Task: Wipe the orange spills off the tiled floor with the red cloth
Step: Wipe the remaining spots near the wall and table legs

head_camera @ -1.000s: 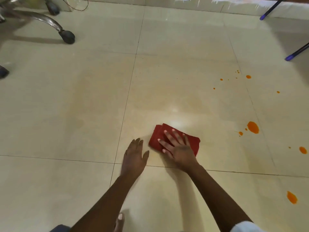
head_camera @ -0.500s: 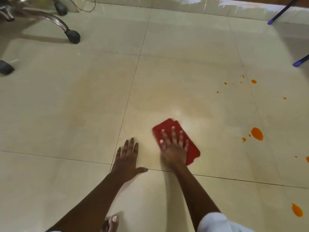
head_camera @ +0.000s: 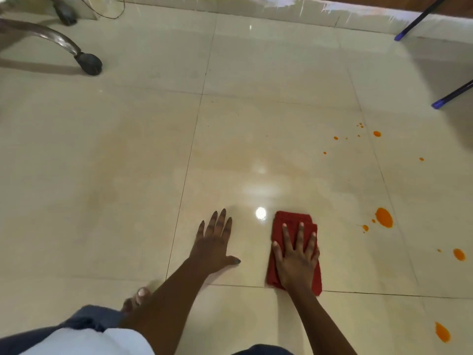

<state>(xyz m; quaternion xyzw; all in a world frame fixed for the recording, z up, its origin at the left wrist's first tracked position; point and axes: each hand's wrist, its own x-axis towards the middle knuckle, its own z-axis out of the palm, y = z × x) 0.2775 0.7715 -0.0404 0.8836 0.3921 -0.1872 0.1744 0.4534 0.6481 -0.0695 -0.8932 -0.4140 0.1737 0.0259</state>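
Pressing flat on the red cloth [head_camera: 294,249], the right hand [head_camera: 297,262] has its fingers [head_camera: 300,234] spread apart and laid on top of the fabric, not curled around it. The cloth lies folded on the tiled floor [head_camera: 128,162] in the near middle of the head view, its near edge reaching a grout line. Just left of it, apart from the cloth, the left hand [head_camera: 215,247] rests palm down on the bare tile, fingers straight and slightly splayed, thumb stuck out toward the cloth.

To the right of the cloth, not touching it, sits the largest orange spill [head_camera: 384,217] with two small drops just beside it. Farther right is another orange spot [head_camera: 459,254], and one more orange patch [head_camera: 442,332] lies near the right bottom edge. A scatter of tiny orange drops [head_camera: 377,134] dots the tile farther off on the right.

At far left a chair leg with a dark caster [head_camera: 89,63] stands on the floor. Two blue-tipped legs [head_camera: 440,102] show at the far right edge. A bare toe [head_camera: 140,294] and a knee in blue cloth [head_camera: 89,319] show at near left.
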